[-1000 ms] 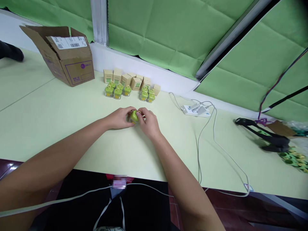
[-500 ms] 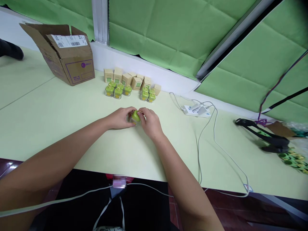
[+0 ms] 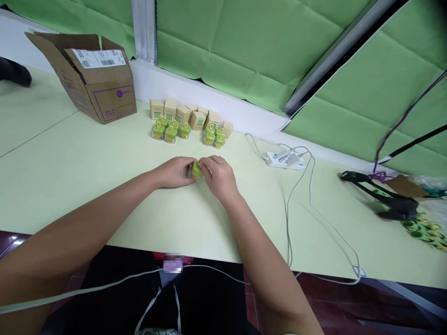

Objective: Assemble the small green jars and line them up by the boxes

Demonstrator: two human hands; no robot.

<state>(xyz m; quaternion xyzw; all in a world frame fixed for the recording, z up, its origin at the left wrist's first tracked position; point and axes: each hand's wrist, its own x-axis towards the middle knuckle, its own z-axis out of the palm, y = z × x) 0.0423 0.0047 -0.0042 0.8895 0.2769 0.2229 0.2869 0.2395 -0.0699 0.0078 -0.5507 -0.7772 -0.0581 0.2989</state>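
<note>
The jar [image 3: 196, 170], green-lidded with a clear body, is between the two hands over the near middle of the table [image 3: 146, 218]. The left hand [image 3: 174, 172] is curled round its left side and clamped on it; the right hand [image 3: 219, 177] has its thumb and fingers closed on the right of the lid. Fingers hide much of the jar, and whether its base touches the table I cannot tell.

Beyond the hands stand more jars in two groups, five on the left [image 3: 171, 134] and four on the right [image 3: 209, 138], with a gap between. They stand in front of a row of small boxes [image 3: 198, 120] near the wall [image 3: 240, 109], partly covering them. A large carton [image 3: 113, 100], flaps up, stands to the left of these.

To the right lies a power strip [image 3: 282, 161] with plugs in it; a pale cable [image 3: 335, 225] loops across the table to the front edge, right of the right forearm. Farther right are a black object [image 3: 394, 202], green pieces [image 3: 422, 234] and clear plastic [image 3: 435, 181]
</note>
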